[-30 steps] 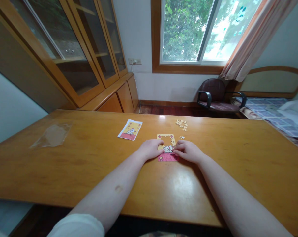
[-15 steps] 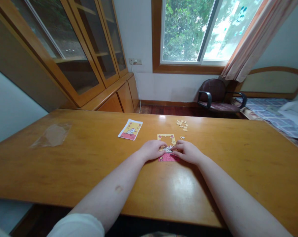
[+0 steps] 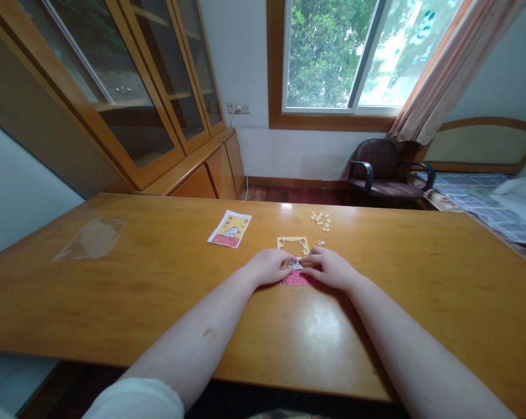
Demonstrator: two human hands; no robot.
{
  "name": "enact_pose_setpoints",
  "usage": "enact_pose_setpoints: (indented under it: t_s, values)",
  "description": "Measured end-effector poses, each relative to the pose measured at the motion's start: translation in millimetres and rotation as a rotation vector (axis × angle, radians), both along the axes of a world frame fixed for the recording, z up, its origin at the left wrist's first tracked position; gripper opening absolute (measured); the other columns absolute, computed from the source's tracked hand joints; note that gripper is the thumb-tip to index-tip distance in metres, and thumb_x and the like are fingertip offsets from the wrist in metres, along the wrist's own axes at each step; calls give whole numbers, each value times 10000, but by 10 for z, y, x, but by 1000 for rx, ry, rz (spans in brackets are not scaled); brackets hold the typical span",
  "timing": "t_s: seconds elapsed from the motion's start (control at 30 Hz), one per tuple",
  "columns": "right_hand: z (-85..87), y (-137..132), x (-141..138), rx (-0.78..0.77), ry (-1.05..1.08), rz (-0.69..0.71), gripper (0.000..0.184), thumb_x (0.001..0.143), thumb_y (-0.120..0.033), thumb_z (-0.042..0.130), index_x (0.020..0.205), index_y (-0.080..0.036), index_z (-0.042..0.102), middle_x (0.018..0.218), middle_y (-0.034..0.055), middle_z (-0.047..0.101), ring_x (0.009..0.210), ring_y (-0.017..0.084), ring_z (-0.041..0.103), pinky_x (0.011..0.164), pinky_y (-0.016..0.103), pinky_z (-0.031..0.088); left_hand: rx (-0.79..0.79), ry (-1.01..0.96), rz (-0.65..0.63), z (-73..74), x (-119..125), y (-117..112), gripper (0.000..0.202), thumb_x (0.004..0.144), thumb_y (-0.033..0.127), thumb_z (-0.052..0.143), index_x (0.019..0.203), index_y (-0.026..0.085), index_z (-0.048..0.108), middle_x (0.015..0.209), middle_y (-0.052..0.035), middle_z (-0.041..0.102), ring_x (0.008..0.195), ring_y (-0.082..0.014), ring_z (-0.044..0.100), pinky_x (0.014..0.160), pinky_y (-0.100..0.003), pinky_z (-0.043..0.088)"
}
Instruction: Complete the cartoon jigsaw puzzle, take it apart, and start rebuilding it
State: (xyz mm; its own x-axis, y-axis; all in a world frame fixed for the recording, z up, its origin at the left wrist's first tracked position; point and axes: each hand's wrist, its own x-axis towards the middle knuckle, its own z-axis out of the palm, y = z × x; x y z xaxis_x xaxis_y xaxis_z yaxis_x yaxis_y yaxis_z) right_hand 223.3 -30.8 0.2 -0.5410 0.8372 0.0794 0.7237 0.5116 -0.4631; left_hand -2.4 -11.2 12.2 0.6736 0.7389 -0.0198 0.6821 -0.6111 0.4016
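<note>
A partly assembled jigsaw puzzle (image 3: 296,279) lies flat on the table, pink along its near side and yellow around a gap at its far side. My left hand (image 3: 269,266) grips its left edge, with the fingers bent and the thumb pressing on the pictured part. From the right, my right hand (image 3: 331,269) reaches in, its index finger and thumb closed about a small white puzzle piece (image 3: 298,260) in the middle. The fingertips of both hands nearly meet there and partly hide it. Just beyond my right hand lie a few loose pieces (image 3: 321,242).
Several yellowish puzzle pieces (image 3: 321,220) lie in a cluster farther back. A picture card (image 3: 230,229) of the same design rests to the left, and a clear plastic bag (image 3: 92,237) is at the far left. Beyond the wooden table (image 3: 158,291) stands an armchair (image 3: 379,166).
Both hands' index fingers have shifted slightly around the white piece at the puzzle's middle, and the fingertips are closer together. The card, bag and loose pieces stay where they were.
</note>
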Motion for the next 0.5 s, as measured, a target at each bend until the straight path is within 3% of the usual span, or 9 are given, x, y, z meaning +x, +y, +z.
enact_pose_setpoints:
  t_s: [0.5]
  values:
    - [-28,22,15,10,20,-11,344,859,-431,547,1110,-222,655,914,63,588,800,173,587,772,307,464,-18,11,25,-8,-1,6,340,865,415,490,1144,293,640,1099,-18,688,970,-200,628,799,-270,466]
